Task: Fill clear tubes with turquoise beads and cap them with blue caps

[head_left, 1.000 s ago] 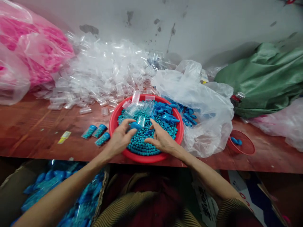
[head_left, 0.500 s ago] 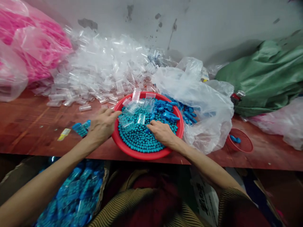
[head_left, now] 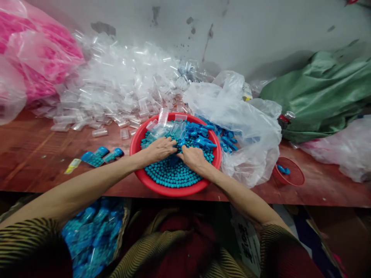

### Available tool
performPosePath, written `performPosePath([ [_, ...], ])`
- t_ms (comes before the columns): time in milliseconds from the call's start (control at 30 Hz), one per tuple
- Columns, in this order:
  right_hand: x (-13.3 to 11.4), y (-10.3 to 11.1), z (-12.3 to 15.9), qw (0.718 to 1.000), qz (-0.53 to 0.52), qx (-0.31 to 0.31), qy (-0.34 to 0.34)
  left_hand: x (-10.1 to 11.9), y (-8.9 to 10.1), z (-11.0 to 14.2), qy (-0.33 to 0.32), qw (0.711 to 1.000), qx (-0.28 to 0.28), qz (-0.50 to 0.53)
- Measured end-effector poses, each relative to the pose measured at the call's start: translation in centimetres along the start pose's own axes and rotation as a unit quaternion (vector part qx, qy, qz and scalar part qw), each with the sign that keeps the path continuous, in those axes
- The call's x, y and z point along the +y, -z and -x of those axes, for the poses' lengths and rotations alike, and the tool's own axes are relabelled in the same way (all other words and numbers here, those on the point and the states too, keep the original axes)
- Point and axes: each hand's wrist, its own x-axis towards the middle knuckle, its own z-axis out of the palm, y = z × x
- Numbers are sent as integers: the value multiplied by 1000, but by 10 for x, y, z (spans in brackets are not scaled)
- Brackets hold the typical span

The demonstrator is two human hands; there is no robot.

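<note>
A red basin [head_left: 139, 139] sits at the near edge of the wooden table, full of small teal beads [head_left: 171, 175], with clear plastic tubes [head_left: 162, 123] and blue caps [head_left: 203, 139] at its far side. Both my hands are inside it, side by side on the beads. My left hand [head_left: 159, 148] is curled with its fingers pressed together near the clear tubes. My right hand [head_left: 193, 157] is curled too, its fingertips meeting the left hand's. What either hand holds is hidden. Several filled, blue-capped tubes [head_left: 100, 155] lie on the table left of the basin.
A big heap of empty clear tubes [head_left: 121, 85] fills the back. Pink bags [head_left: 31, 65] are at the left, a clear bag of blue caps [head_left: 243, 127] and a green sack [head_left: 321, 96] at the right. A small red basket [head_left: 290, 175] stands right. A box of filled tubes [head_left: 95, 235] is below the table.
My left hand went out to the left rim and over the filled tubes on the table, then came back into the basin beside my right hand. One more filled tube now lies there.
</note>
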Motion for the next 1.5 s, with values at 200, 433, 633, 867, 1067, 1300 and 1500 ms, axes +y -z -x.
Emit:
performPosePath([
  [200, 8, -4, 2, 999, -34, -19, 36, 25, -2, 6, 34, 999, -17, 17],
  [433, 50, -8, -2, 920, -388, 23, 43, 48, 10, 6, 198, 951, -126, 201],
  [633, 60, -5, 4, 745, -667, -4, -14, 62, -13, -27, 289, 887, -107, 343],
  [867, 65, -4, 9, 696, -716, 53, -23, 44, -16, -53, 308, 763, -117, 556],
  [1067, 71, -11, 7, 744, -665, 61, -12, 31, -13, -36, 290, 590, -121, 744],
  [1300, 67, -16, 1, 872, -477, 83, 71, 28, -7, -25, 305, 549, -72, 775],
  [1500, 67, -16, 5, 889, -443, 107, 49, 41, -12, -33, 401, 685, -95, 600],
])
